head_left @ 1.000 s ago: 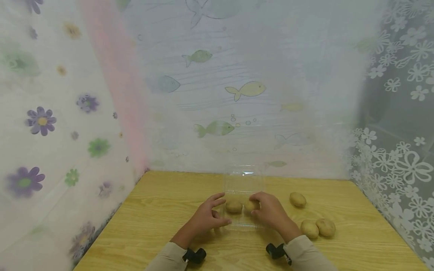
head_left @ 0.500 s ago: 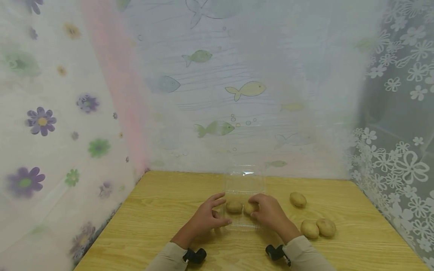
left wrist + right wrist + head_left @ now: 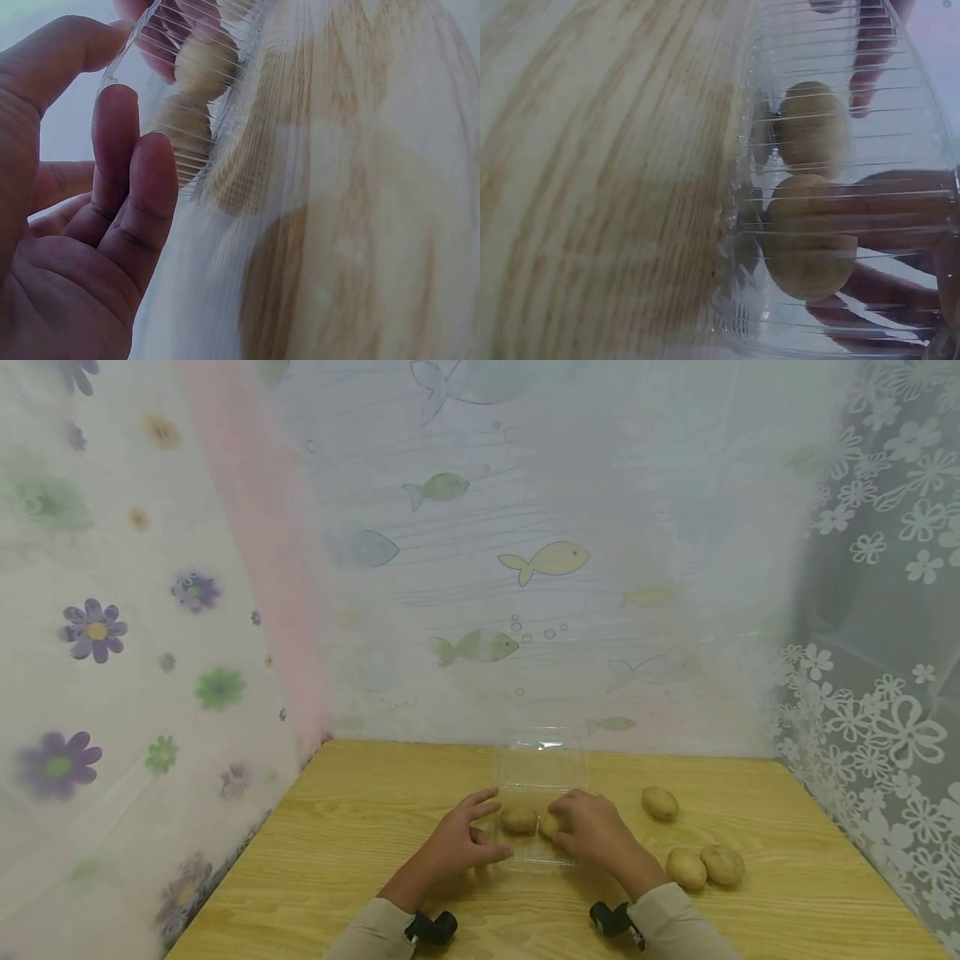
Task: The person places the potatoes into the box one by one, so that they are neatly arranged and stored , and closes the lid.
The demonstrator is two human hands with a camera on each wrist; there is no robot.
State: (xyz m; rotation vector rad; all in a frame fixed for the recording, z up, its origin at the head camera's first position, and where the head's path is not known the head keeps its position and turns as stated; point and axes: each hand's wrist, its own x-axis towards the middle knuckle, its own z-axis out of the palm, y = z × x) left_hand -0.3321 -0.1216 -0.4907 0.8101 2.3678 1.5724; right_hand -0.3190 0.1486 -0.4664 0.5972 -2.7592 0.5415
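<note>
Your left hand stands at the left side of the box, its fingers spread from the thumb; the tips seem to meet the edge without clamping on it. Hold that touch light but firm: the thin clear wall looks likely to flex or slide if you push.

In the box, the left potato lies loose, a narrow gap from the right potato. Your right hand has thumb and fingers curled round that right potato, down inside the box. Set it fully on the floor before you spread your fingers, then lift straight up so your knuckles don't drag the wall. A nudge leftward would probably roll it into its neighbour.

As for room, the table offers a broad stretch of wood left of your left hand. The near rim runs low in front of both thumbs. Behind, the lid stands raised, so reach over the box with care. On the right, the far potato sits well apart from the inner potato and outer potato, which touch; your right wrist is near the inner one, so withdraw upward rather than sideways.
</note>
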